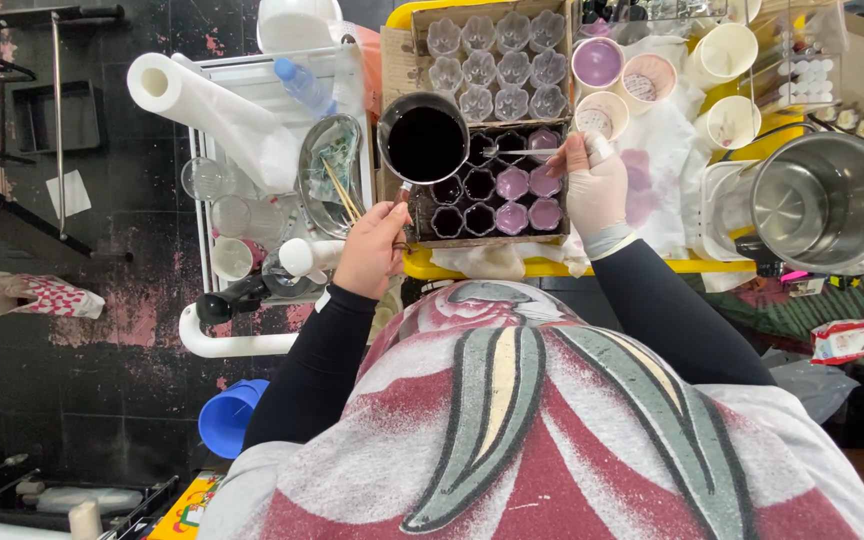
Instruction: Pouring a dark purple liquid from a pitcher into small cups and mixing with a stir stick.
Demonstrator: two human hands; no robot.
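The left hand [372, 250] is gripping the small dark metal saucepan [424, 140] of dark liquid by its handle, just ahead of it; the gloved right hand [595, 185] is holding a thin metal spoon [517, 152] over the cardboard tray of scalloped glass cups [497, 195].

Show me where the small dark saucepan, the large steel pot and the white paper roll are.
small dark saucepan [424, 143], head view, dark liquid inside.
large steel pot [824, 200], head view, inner wall.
white paper roll [214, 112], head view, its side.

Yellow table [472, 266] bears cardboard tray [399, 70] (stained cloth [652, 170] too).

Single head view, looks steeply down over wearer's chest at worktop [552, 267]; close range, tray [492, 100] at frame top, floor at left. No second view.
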